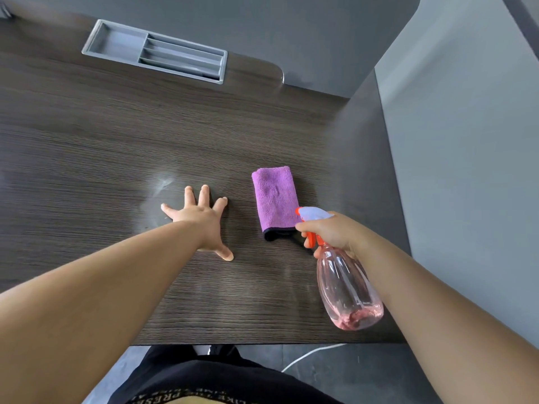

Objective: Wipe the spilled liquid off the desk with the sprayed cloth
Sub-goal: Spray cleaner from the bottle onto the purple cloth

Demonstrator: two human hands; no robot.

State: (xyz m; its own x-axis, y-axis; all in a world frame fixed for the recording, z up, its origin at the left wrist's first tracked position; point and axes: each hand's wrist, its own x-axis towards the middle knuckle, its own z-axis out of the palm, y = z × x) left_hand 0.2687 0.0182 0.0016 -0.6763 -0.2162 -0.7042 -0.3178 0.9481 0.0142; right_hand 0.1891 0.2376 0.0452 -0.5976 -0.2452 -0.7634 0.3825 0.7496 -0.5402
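A folded purple cloth (275, 198) with a black edge lies on the dark wood desk (116, 135), right of centre. My right hand (332, 232) grips the neck of a clear pink spray bottle (347, 282), fingers on its orange trigger, with the nozzle held just over the cloth's near right corner. My left hand (201, 220) presses flat on the desk with fingers spread, left of the cloth and apart from it. A faint wet sheen of spilled liquid (159, 191) shows on the desk just left of and beyond my left hand.
A grey recessed cable tray (154, 51) sits in the desk at the back. Grey partition walls (455, 141) close the back and right sides. A white cable (309, 355) lies on the floor below the desk's front edge.
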